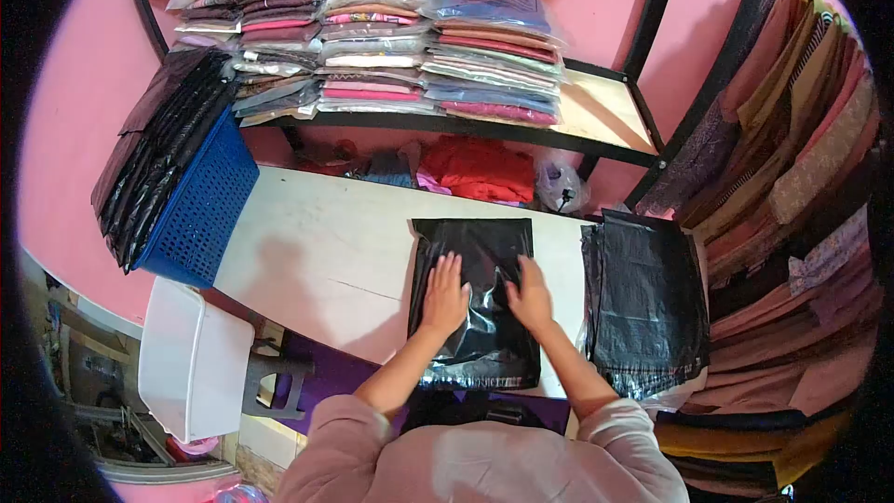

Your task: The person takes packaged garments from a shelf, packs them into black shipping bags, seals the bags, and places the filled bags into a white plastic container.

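A shiny black plastic package [484, 317] lies flat on the white table [317, 251], its lower end at the table's front edge. My left hand [447, 294] rests on the left part of the package, palm down with the fingers stretched out. On the right part lies my right hand [530, 294], its fingers extended and slightly blurred, with the thumb apart. Neither hand grips anything. Just right of this package is a stack of black plastic bags [644, 303].
At the left end a blue basket [200, 196] holds many black packages. A white bin [194, 363] stands below it. Behind the table, a shelf [596, 112] carries stacks of clear-wrapped folded clothes [372, 47]. Garments [792, 130] hang at the right.
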A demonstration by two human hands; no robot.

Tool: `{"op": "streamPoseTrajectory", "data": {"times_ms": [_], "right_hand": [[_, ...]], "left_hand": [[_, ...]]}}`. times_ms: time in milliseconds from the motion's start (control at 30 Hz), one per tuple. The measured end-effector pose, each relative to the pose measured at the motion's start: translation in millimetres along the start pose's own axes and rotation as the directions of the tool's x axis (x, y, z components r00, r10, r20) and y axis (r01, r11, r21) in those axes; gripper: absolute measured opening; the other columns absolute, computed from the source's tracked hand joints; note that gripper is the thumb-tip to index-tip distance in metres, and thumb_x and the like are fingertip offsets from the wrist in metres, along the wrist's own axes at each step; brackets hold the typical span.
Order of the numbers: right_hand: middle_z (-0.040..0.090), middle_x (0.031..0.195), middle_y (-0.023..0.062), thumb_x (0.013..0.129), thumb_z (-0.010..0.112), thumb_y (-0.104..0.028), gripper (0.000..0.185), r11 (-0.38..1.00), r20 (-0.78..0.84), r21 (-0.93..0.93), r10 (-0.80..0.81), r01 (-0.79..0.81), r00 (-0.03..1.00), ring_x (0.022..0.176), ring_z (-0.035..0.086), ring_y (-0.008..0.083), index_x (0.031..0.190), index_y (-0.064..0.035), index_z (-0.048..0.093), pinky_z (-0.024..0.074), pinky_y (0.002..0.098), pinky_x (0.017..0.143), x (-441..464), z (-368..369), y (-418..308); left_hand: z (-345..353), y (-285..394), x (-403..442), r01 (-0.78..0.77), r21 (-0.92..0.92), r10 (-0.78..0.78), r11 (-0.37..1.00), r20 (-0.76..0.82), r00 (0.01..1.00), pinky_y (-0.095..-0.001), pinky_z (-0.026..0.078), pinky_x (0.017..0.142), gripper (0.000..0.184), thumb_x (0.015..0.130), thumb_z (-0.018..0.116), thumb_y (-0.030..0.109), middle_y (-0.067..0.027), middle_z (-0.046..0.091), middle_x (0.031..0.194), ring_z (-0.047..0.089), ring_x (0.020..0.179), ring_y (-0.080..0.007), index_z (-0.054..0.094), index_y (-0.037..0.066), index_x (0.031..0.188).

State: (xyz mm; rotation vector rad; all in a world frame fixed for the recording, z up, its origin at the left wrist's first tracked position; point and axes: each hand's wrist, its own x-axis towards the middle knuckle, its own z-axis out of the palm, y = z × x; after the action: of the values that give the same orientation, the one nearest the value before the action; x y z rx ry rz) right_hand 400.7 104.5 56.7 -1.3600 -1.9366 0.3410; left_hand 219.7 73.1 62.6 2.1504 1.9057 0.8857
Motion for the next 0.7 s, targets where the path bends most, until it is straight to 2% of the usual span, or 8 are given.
{"op": "streamPoseTrajectory", "data": {"times_ms": [33,67,100,167,200,533,633,700], "right_hand": [[0.036,0.127,0.0224,0.077,0.057,-0.018,0.056,0.991,0.032,-0.085,-0.100,0.103,0.994,0.121,0.031,0.0369,0.124,0.0011,0.033,0.0279,0.0411,0.098,10.0,18.8,-2.5],[0.028,0.134,0.0209,0.081,0.052,-0.030,0.061,0.982,0.118,-0.145,-0.103,0.120,0.988,0.126,0.023,0.0350,0.129,0.0005,0.029,0.0233,0.0449,0.100,15.0,31.7,-5.4],[0.021,0.139,0.0159,0.083,0.045,-0.042,0.066,0.954,0.213,-0.268,-0.076,0.133,0.974,0.129,0.017,0.0316,0.133,-0.0042,0.023,0.0184,0.0481,0.101,14.2,47.0,-2.8],[0.018,0.141,0.0123,0.083,0.038,-0.048,0.068,0.910,0.282,-0.378,-0.063,0.172,0.957,0.130,0.016,0.0293,0.135,-0.0084,0.020,0.0141,0.0489,0.102,6.5,60.1,4.0],[0.017,0.141,0.0115,0.083,0.037,-0.051,0.069,0.900,0.270,-0.400,-0.064,0.173,0.961,0.130,0.016,0.0277,0.136,-0.0104,0.019,0.0135,0.0491,0.102,5.4,64.1,5.7],[0.014,0.142,0.0108,0.084,0.031,-0.054,0.071,0.929,0.386,-0.354,0.042,0.106,0.922,0.131,0.014,0.0264,0.136,-0.0088,0.014,0.0132,0.0472,0.103,10.7,67.1,16.4],[0.013,0.142,0.0106,0.084,0.031,-0.055,0.072,0.938,0.444,-0.337,0.085,0.079,0.892,0.131,0.013,0.0264,0.136,-0.0084,0.014,0.0132,0.0469,0.103,14.3,66.4,17.5],[0.013,0.142,0.0112,0.084,0.030,-0.055,0.072,0.932,0.424,-0.346,0.058,0.103,0.904,0.131,0.013,0.0267,0.136,-0.0078,0.014,0.0133,0.0468,0.103,12.2,67.8,19.5]], "left_hand": [[14.6,-1.1,10.1,0.011,0.082,-0.013,0.997,0.022,1.000,-0.0452,0.015,0.103,0.058,0.084,0.045,0.024,-0.0163,0.021,0.138,0.018,0.128,-0.0316,0.023,0.000,0.132],[28.7,-12.7,14.8,0.033,0.159,-0.044,0.987,0.068,0.997,-0.0469,0.014,0.103,0.060,0.084,0.044,0.028,-0.0152,0.018,0.140,0.016,0.129,-0.0307,0.021,0.002,0.133],[35.1,-18.7,16.1,0.051,0.235,-0.079,0.971,0.111,0.991,-0.0486,0.012,0.103,0.062,0.085,0.043,0.032,-0.0140,0.014,0.141,0.014,0.130,-0.0298,0.018,0.004,0.134],[40.3,-33.9,6.9,0.128,0.237,-0.179,0.963,0.208,0.962,-0.0517,0.010,0.103,0.064,0.085,0.040,0.037,-0.0113,0.010,0.142,0.011,0.131,-0.0281,0.014,0.008,0.136],[42.7,-41.4,4.6,0.119,0.245,-0.173,0.962,0.210,0.962,-0.0528,0.008,0.102,0.064,0.086,0.036,0.040,-0.0095,0.009,0.143,0.010,0.131,-0.0275,0.011,0.010,0.137],[44.1,-49.8,5.8,0.132,0.299,-0.223,0.945,0.297,0.929,-0.0599,-0.002,0.099,0.061,0.087,0.030,0.044,-0.0053,0.009,0.143,0.009,0.132,-0.0244,0.012,0.012,0.137],[41.0,-49.7,8.4,0.139,0.310,-0.244,0.941,0.331,0.912,-0.0603,-0.001,0.099,0.061,0.087,0.030,0.044,-0.0042,0.010,0.143,0.010,0.131,-0.0241,0.012,0.013,0.137],[44.4,-52.5,6.0,0.139,0.297,-0.232,0.945,0.306,0.923,-0.0605,0.000,0.099,0.061,0.087,0.031,0.044,-0.0034,0.010,0.143,0.010,0.131,-0.0232,0.013,0.014,0.137]]}}
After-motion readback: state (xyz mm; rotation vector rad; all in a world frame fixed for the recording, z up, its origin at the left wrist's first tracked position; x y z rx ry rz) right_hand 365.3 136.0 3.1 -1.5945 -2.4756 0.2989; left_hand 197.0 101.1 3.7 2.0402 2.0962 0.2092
